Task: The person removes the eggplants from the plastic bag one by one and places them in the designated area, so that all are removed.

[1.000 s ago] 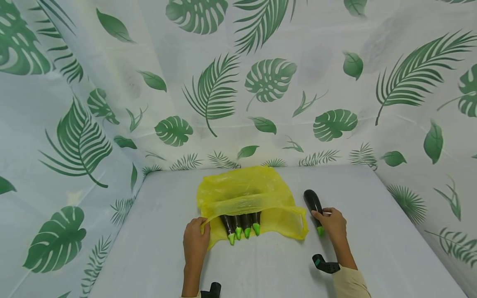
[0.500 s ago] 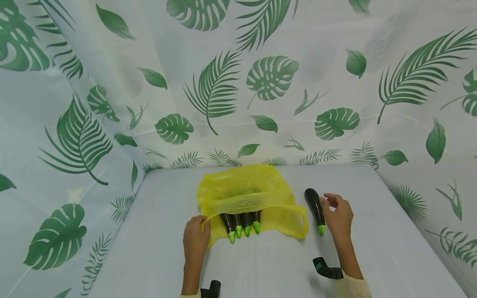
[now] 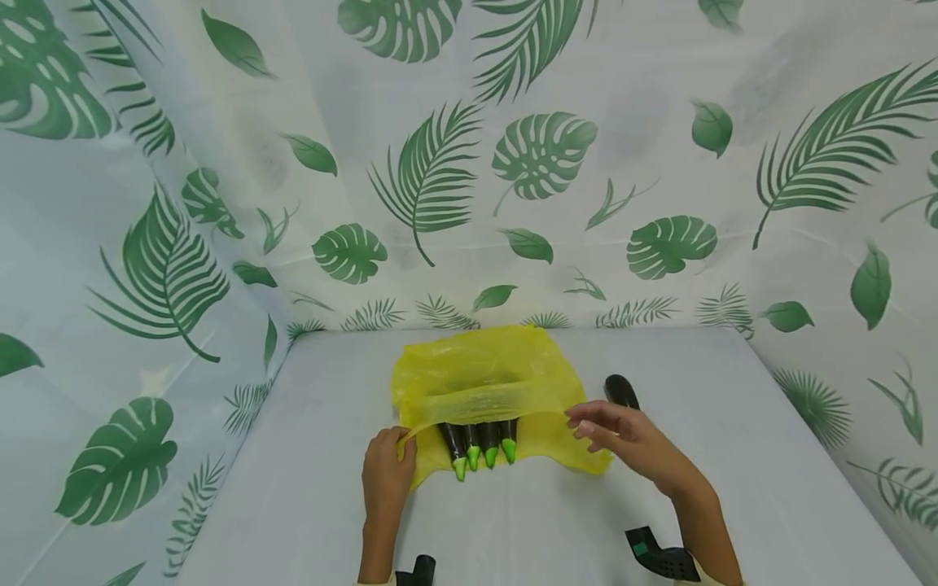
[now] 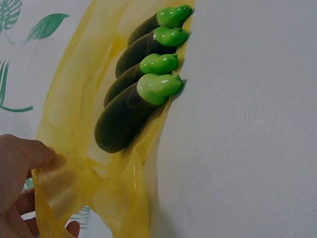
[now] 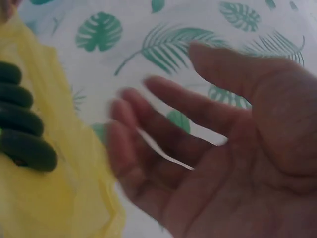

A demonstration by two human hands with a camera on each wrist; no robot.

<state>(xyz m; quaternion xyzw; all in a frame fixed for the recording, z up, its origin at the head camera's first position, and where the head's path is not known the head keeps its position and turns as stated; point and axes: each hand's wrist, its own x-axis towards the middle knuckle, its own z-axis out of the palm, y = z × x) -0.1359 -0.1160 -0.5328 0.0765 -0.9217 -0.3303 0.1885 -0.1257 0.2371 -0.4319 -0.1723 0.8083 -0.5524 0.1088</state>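
A yellow plastic bag (image 3: 469, 358) lies flat on the table with its mouth toward me. Several dark eggplants (image 4: 124, 116) with green stem ends lie side by side in the mouth, their far ends under the bag's upper layer. My left hand (image 3: 387, 470) pinches the bag's left edge between thumb and fingers. Nothing is in my right hand (image 3: 636, 443); its fingers are spread and loosely bent, reaching over the bag's right handle. Behind that hand lies a single eggplant (image 3: 620, 391), its near part hidden by the hand.
The white table (image 3: 513, 529) extends around the bag on both sides. A white curtain (image 3: 550, 260) printed with green leaves encloses the back and sides. Each wrist wears a black camera mount (image 3: 659, 556).
My right hand has let go of the single eggplant, lifted off it and moved left to the bag's right side. My left hand keeps its pinch on the bag's edge.
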